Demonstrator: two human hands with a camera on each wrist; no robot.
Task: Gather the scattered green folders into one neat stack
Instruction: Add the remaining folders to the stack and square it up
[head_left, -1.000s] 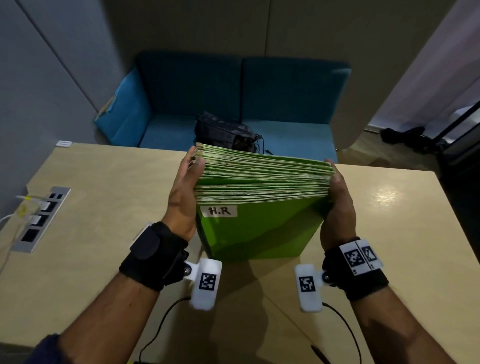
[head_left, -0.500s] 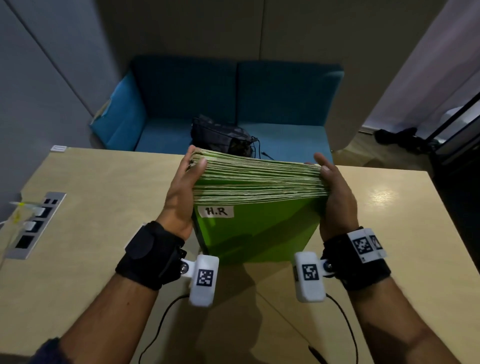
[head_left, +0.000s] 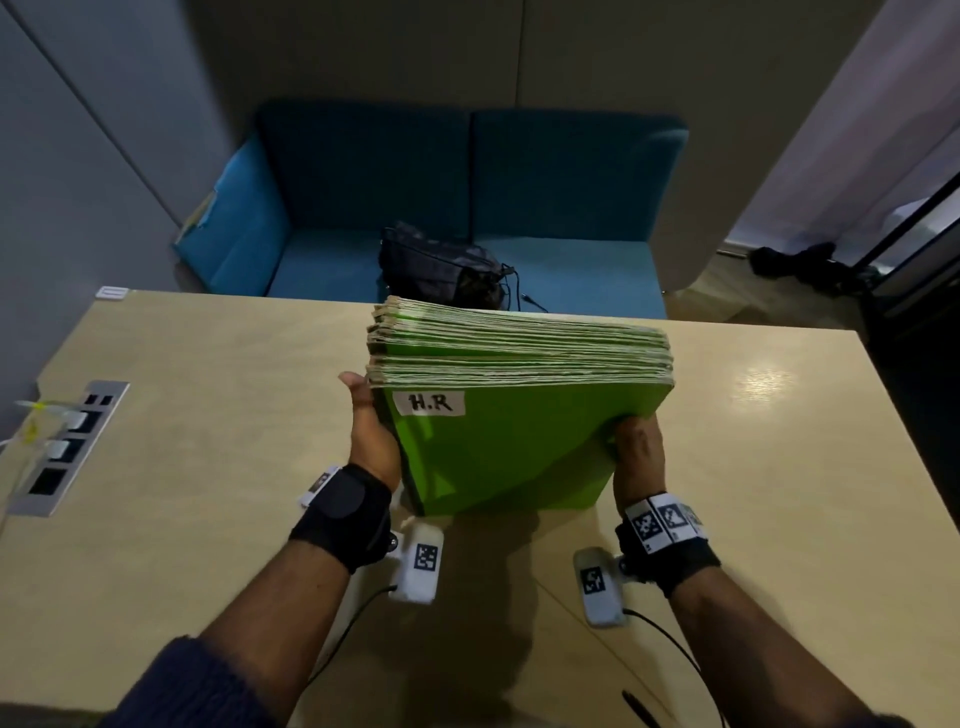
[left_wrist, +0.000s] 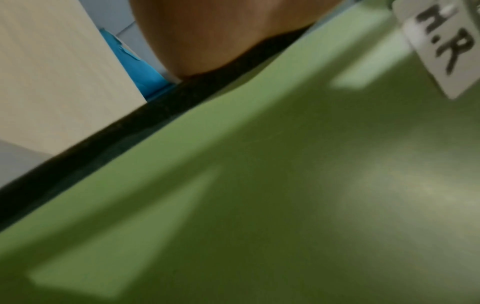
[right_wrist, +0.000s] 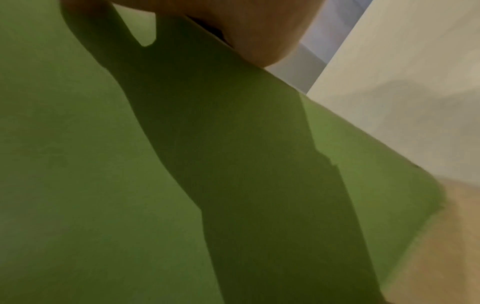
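Observation:
A thick stack of green folders (head_left: 498, 447) stands on edge on the wooden table (head_left: 208, 415), its front cover facing me with a white "H.R" label (head_left: 429, 404). My left hand (head_left: 371, 441) grips the stack's left side, thumb up beside the label. My right hand (head_left: 636, 457) grips the lower right side. The fingers of both are hidden behind the stack. The left wrist view shows the green cover (left_wrist: 259, 185), the label (left_wrist: 439, 41) and part of my left hand (left_wrist: 221, 30). The right wrist view shows the shadowed cover (right_wrist: 78, 164) below my right hand (right_wrist: 246, 26).
A socket panel (head_left: 67, 447) with white plugs is set into the table at the left. Beyond the far edge a blue sofa (head_left: 519, 182) holds a black bag (head_left: 441, 265). A dark pen-like object (head_left: 641, 709) lies near the front edge.
Both hands have slid down from the top corners of the stack to its lower sides. The stack now shows more of its front cover.

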